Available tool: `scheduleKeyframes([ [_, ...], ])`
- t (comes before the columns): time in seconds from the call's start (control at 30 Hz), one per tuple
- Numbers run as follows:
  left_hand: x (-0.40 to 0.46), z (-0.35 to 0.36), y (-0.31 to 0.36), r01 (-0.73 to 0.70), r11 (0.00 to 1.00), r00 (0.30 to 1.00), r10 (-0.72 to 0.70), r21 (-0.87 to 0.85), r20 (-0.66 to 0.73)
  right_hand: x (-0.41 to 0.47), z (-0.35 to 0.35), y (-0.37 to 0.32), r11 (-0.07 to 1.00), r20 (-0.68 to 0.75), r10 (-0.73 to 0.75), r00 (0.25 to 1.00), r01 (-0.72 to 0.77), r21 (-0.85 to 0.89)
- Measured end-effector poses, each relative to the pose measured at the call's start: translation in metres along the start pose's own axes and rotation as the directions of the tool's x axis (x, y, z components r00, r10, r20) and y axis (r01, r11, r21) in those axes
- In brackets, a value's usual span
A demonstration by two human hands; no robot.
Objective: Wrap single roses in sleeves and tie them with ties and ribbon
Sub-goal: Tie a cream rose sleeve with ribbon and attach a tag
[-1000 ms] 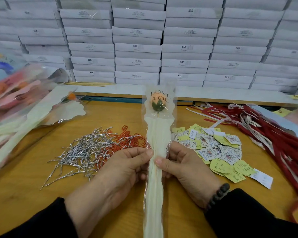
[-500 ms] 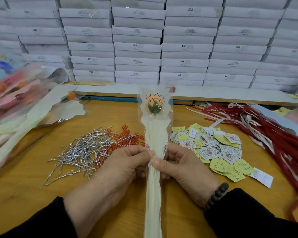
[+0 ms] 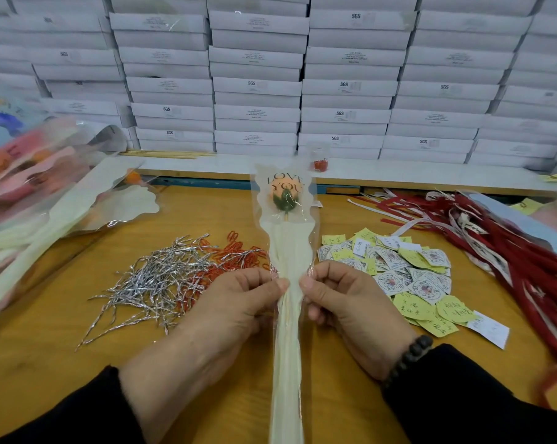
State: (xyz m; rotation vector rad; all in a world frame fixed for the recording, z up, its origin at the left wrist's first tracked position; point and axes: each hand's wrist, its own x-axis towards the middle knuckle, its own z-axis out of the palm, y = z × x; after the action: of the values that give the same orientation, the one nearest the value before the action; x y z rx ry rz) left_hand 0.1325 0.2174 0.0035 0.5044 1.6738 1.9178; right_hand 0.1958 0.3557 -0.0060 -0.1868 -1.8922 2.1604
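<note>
your left hand [image 3: 238,302] and right hand [image 3: 344,299] pinch the rose sleeve [image 3: 286,251] at mid-table, bloom toward 12 o'clock. loosen either grip and the gathered film may spring open before you reach a silver tie [image 3: 161,280].

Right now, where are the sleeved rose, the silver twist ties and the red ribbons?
sleeved rose [image 3: 285,200]: head view, on the bud inside the sleeve.
silver twist ties [image 3: 161,277]: head view, middle of the pile.
red ribbons [image 3: 508,251]: head view, on the bundle's thick part.

Wooden table [image 3: 30,363] — silver ties [image 3: 161,280], red clips [image 3: 235,254], paper tags [image 3: 408,274], ribbons [image 3: 511,251].
</note>
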Motion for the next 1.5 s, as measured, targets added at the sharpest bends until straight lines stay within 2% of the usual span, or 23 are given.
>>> scheduleKeyframes([
  [0.37, -0.001, 0.003, 0.001, -0.019, 1.0, 1.0, 0.019, -0.015, 0.017, 0.001, 0.0, 0.0, 0.999, 0.02, 0.038, 0.999, -0.038, 0.028],
  [0.6, -0.001, 0.004, 0.003, -0.002, 0.998, 0.999, 0.005, -0.06, 0.047, -0.001, 0.004, -0.003, 0.979, 0.054, 0.087, 0.995, -0.095, 0.18],
  [0.83, -0.001, -0.002, 0.007, 0.059, 0.996, 0.985, -0.048, -0.063, 0.164, -0.002, 0.004, -0.003, 0.953, 0.143, 0.148, 0.979, -0.18, 0.243],
  [1.0, 0.001, -0.005, 0.005, 0.117, 0.99, 0.971, -0.097, -0.079, 0.218, -0.002, 0.004, -0.004, 0.943, 0.175, 0.138, 0.975, -0.184, 0.278],
  [1.17, -0.003, 0.001, 0.005, 0.132, 0.975, 0.986, -0.11, -0.18, 0.126, -0.002, 0.003, -0.005, 0.941, 0.162, 0.125, 0.979, -0.169, 0.293],
  [1.37, -0.009, 0.008, 0.005, -0.047, 0.997, 0.999, 0.046, -0.055, -0.009, 0.0, 0.003, -0.004, 0.953, 0.114, 0.117, 0.987, -0.143, 0.266],
  [1.5, -0.01, 0.01, 0.004, -0.037, 0.997, 0.999, 0.037, -0.068, 0.001, 0.0, 0.003, -0.003, 0.964, 0.111, 0.101, 0.989, -0.125, 0.235],
])
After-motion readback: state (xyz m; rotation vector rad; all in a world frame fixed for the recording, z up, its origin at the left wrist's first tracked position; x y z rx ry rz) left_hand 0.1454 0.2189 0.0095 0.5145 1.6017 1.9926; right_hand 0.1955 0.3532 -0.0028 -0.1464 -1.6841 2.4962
